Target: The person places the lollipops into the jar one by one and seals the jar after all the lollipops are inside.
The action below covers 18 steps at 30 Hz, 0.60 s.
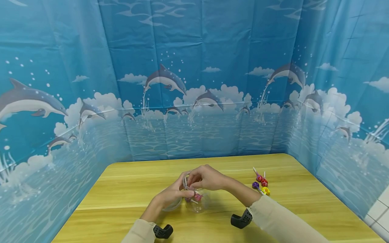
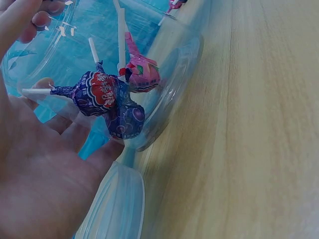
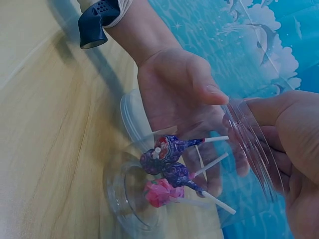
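Observation:
My left hand (image 1: 171,195) grips a clear plastic jar (image 1: 199,207) near its mouth, thumb at the rim. The jar leans, and its mouth faces my right hand (image 1: 206,178). The right fingers reach into the mouth with their tips curled; I cannot tell whether they hold anything. Inside, purple-wrapped lollipops (image 3: 174,175) and a pink-wrapped lollipop (image 2: 142,72) lie against the lower wall, white sticks pointing toward the mouth. Beside the jar, under the left hand, a clear round lid (image 1: 172,206) lies on the table.
To the right on the wooden table (image 1: 121,189) lies a loose group of lollipops: a red one (image 1: 264,182), a purple one (image 1: 255,185), a yellow one (image 1: 266,191) and a purple-pink one (image 1: 259,178). A blue dolphin-print curtain (image 1: 200,135) surrounds the table's back and sides.

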### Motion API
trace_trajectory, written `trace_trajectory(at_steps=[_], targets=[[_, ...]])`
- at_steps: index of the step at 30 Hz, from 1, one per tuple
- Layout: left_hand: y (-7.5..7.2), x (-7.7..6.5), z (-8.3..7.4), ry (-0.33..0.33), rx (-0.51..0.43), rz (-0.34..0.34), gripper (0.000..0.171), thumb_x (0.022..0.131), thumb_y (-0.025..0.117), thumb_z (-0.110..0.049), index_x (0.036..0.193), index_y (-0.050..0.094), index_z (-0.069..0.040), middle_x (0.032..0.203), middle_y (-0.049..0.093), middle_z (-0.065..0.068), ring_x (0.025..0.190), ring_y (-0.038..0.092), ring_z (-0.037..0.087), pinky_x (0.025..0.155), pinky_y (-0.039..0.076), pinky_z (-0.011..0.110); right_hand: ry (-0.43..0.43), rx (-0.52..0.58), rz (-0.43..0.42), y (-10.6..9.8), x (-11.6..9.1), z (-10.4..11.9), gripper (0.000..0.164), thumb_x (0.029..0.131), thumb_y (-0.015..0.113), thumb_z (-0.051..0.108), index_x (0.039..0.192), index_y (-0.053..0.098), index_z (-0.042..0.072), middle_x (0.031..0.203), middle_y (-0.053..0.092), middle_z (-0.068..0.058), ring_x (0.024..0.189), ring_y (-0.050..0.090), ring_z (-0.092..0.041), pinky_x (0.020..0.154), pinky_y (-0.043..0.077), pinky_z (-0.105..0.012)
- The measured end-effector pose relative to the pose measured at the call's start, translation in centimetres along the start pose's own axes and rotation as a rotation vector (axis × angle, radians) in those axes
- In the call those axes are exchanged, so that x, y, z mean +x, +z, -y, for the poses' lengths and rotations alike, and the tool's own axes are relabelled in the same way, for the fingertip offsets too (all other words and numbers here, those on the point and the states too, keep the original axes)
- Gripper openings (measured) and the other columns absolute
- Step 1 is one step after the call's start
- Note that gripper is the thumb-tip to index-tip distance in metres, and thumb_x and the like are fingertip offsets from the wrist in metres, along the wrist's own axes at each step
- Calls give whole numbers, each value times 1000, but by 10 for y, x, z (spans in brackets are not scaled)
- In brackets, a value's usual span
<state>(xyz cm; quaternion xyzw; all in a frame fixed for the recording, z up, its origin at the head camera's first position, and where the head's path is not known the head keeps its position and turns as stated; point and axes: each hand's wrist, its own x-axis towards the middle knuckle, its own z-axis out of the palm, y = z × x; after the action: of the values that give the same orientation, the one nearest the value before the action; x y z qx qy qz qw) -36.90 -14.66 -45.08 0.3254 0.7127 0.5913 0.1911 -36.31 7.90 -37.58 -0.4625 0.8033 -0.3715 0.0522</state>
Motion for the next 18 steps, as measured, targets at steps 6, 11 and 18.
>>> trace_trajectory(at_steps=[6,11,18], targets=[[-1,1,1,-5,-18,4,75,102,66,-31,161,19,-24,147,46,12,132,49,27,108,39,49,4,7,1,0,-1,-1,12,96,72,0,98,77,10,94,74,6,89,71,-8,83,57,-27],[-1,2,2,3,-2,6,77,102,66,-33,162,17,-24,154,40,11,140,42,26,113,33,54,-17,20,35,-6,-4,2,9,98,71,2,104,77,7,98,75,4,92,71,-8,83,57,-27],[-1,2,2,22,-16,13,74,104,64,-28,162,18,-25,149,42,15,135,47,31,111,38,50,-11,33,19,-16,-14,6,12,98,72,5,109,76,7,103,75,-1,94,71,-11,81,58,-29]])
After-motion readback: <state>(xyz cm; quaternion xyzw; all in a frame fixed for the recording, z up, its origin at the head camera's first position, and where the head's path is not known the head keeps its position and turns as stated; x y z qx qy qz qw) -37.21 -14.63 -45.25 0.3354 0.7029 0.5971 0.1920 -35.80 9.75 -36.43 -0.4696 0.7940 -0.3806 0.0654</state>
